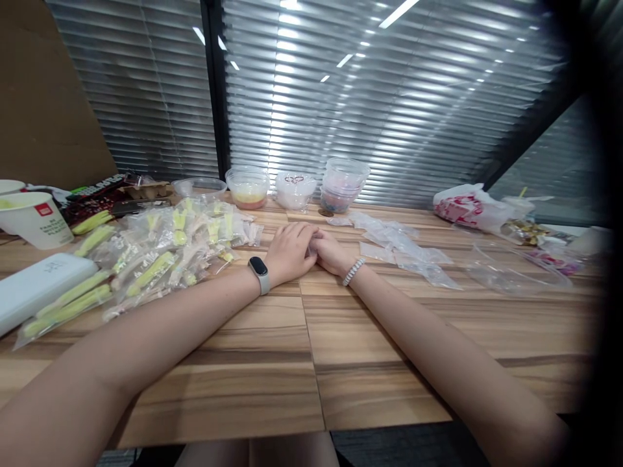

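Small clear bags of yellow-green and pale pieces point(158, 269), as I view them remotely, lie heaped across the left half of the wooden worktop point(233, 363), reaching near the left hand point(292, 251). Flat clear bags point(403, 240) overlap on the right half, just beside the right hand point(335, 253). The hands meet near the worktop's middle, beyond both forearms. Left fingers: pressed together, lying over the right fingers; whether they grip, I cannot tell. Right fingers: mostly hidden beneath, so I cannot tell whether they are spread or curled. A wristband point(258, 266) marks the left wrist, a beaded bracelet point(354, 271) the right. Along the far edge I note a tub with yellow and orange contents point(248, 189) and stacked clear tubs point(344, 185). A white box point(43, 282) lies at the left edge; a white-and-pink plastic bag point(467, 206) sits toward the far right corner.
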Action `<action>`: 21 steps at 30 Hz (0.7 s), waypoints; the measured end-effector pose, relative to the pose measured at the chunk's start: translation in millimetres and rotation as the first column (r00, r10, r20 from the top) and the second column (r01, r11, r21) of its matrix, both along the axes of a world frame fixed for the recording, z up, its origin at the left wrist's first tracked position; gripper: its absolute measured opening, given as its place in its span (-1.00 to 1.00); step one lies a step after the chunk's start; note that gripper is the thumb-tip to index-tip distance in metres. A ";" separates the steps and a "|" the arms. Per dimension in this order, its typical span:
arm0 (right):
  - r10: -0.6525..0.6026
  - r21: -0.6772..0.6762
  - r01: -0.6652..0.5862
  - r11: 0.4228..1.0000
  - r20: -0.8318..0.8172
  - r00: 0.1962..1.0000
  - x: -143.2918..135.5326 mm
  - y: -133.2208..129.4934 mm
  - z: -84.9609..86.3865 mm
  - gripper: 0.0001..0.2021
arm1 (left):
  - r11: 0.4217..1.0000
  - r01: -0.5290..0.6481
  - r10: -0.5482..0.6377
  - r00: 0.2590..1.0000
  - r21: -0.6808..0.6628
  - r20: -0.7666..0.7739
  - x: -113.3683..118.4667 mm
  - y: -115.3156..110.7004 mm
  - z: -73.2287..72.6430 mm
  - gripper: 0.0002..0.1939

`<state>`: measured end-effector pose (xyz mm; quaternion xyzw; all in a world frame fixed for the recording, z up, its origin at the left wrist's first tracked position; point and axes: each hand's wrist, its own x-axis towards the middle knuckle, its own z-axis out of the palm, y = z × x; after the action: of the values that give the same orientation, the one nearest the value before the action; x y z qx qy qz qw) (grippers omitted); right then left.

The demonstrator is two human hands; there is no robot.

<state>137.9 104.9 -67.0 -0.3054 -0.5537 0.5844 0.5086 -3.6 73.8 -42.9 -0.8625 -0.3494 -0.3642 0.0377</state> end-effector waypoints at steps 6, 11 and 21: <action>-0.058 -0.025 0.059 0.998 0.025 0.998 -2.4 -2.9 5.2 -0.78 | 1.000 0.019 -0.019 1.000 0.019 -0.002 -0.3 0.3 -1.2 -0.55; -0.080 -0.061 0.080 0.995 0.015 0.997 0.4 -0.3 1.0 -0.85 | 0.999 -0.033 0.033 0.999 0.001 0.000 0.3 1.3 -2.9 -0.48; 0.025 -0.028 -0.026 0.999 -0.065 0.998 2.9 6.0 -6.3 -0.88 | 0.995 -0.094 0.095 0.995 0.016 -0.018 -0.5 2.1 -3.6 -0.54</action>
<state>140.8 110.9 -73.2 -0.2866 -0.5323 0.6084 0.5142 -4.1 76.0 -46.5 -0.8481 -0.3867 -0.3563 0.0646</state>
